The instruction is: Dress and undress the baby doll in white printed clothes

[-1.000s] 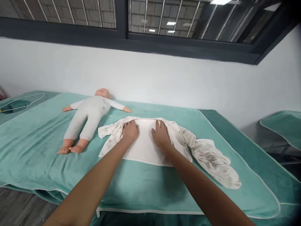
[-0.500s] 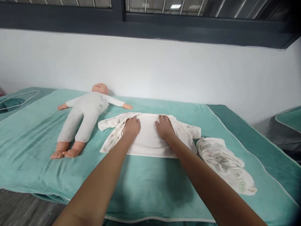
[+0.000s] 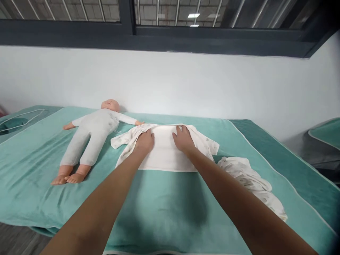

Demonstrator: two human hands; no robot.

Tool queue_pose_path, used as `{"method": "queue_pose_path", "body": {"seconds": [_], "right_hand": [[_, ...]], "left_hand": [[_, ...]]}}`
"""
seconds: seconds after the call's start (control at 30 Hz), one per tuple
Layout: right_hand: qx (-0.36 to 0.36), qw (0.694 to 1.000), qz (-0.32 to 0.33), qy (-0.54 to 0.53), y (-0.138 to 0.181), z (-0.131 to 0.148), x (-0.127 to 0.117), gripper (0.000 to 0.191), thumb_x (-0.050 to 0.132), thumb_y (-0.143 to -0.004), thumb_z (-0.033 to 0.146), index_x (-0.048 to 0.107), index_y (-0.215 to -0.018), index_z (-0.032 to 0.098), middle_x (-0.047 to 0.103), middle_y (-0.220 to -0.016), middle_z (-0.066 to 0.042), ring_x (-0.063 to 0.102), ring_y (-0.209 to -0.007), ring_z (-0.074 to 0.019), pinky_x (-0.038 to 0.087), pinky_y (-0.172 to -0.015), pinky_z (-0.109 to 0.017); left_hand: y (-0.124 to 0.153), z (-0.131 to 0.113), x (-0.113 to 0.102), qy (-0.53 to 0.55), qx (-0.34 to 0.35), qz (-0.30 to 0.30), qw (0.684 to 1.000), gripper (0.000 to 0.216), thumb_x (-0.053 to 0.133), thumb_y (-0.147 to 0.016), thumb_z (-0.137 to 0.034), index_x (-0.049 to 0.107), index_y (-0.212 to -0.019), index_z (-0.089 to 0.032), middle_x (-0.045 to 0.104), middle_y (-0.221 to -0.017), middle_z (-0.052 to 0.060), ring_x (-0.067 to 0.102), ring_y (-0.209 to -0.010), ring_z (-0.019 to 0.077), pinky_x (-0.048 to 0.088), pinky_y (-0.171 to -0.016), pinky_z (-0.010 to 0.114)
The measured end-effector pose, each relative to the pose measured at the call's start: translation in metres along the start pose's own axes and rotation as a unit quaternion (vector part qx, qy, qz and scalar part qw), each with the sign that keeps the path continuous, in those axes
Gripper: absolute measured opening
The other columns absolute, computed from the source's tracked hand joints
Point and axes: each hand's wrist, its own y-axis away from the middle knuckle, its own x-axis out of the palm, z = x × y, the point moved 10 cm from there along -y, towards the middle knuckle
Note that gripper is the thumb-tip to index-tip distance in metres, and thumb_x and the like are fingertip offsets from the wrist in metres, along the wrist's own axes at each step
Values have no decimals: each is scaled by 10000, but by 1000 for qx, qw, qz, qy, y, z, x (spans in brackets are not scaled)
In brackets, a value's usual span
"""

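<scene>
A white baby shirt (image 3: 164,148) with a small print lies spread on the green bed cover, front flaps parted and plain inside facing up. Both sleeves point outward. My left hand (image 3: 145,141) reaches in under the left flap near the neckline, closed on the cloth; most of its fingers are hidden. My right hand (image 3: 183,139) holds the cloth beside the right flap at the same height, its fingertips by the top edge. Left of the shirt, a baby doll (image 3: 95,127) in a white body lies on its back, one hand close to the shirt's upper left edge.
A crumpled white printed garment (image 3: 247,173) lies to the right, partly behind my right forearm. The green cover (image 3: 159,209) spans the bed. Behind it rises a white wall (image 3: 170,81) below a dark window frame (image 3: 170,40). Another green-covered surface (image 3: 328,132) stands far right.
Both hands and the shirt have shifted away from me toward the wall, bringing the shirt nearer the doll's hand. My view has tilted up slightly.
</scene>
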Motion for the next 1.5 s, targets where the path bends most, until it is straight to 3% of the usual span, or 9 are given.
{"method": "queue_pose_path", "body": {"seconds": [0.23,0.5,0.67,0.93,1.3,1.5], "right_hand": [[-5,1000,9,4,-15,-3,31,558,302,-1010,337,413,-1441,1,436,-1428,-234,327,-1377,-283,251,-1160,-386],[-20,1000,21,1,-14,3,28,533,281,-1011,260,433,-1429,-33,461,-1458,-221,314,-1405,-266,239,-1176,-361],[-5,1000,27,3,-3,7,26,520,256,-995,185,445,-1420,-49,456,-1472,-254,364,-1405,-275,267,-1167,-415],[12,999,33,16,26,15,24,597,262,-996,250,304,-1481,-97,255,-1583,-258,217,-1497,-274,220,-1198,-415],[11,998,54,26,57,22,24,634,262,-1008,348,277,-1519,-26,214,-1611,-205,136,-1517,-274,152,-1214,-416],[-20,998,65,17,75,31,19,620,273,-1006,371,327,-1510,14,229,-1607,-193,168,-1512,-277,161,-1202,-462]], "left_hand": [[-16,10,36,12,-32,57,998,532,199,-994,-448,533,-1304,-174,674,-1212,196,615,-1161,345,433,-999,496],[-17,7,33,5,-45,61,997,554,154,-998,-437,528,-1341,-213,647,-1289,174,591,-1219,332,431,-1008,491],[2,1,32,-12,-44,48,998,552,187,-998,-436,492,-1381,-181,627,-1312,198,570,-1250,345,422,-1017,521],[34,-13,29,-30,-10,1,1000,614,264,-986,-415,352,-1494,-82,495,-1456,224,446,-1365,341,340,-1113,488],[72,-22,22,-43,46,-19,998,561,267,-994,-375,412,-1487,-148,353,-1574,159,280,-1469,315,197,-1196,512],[98,-27,17,1,94,-11,996,510,313,-991,-348,477,-1436,-162,375,-1567,138,283,-1475,303,225,-1198,518]]}}
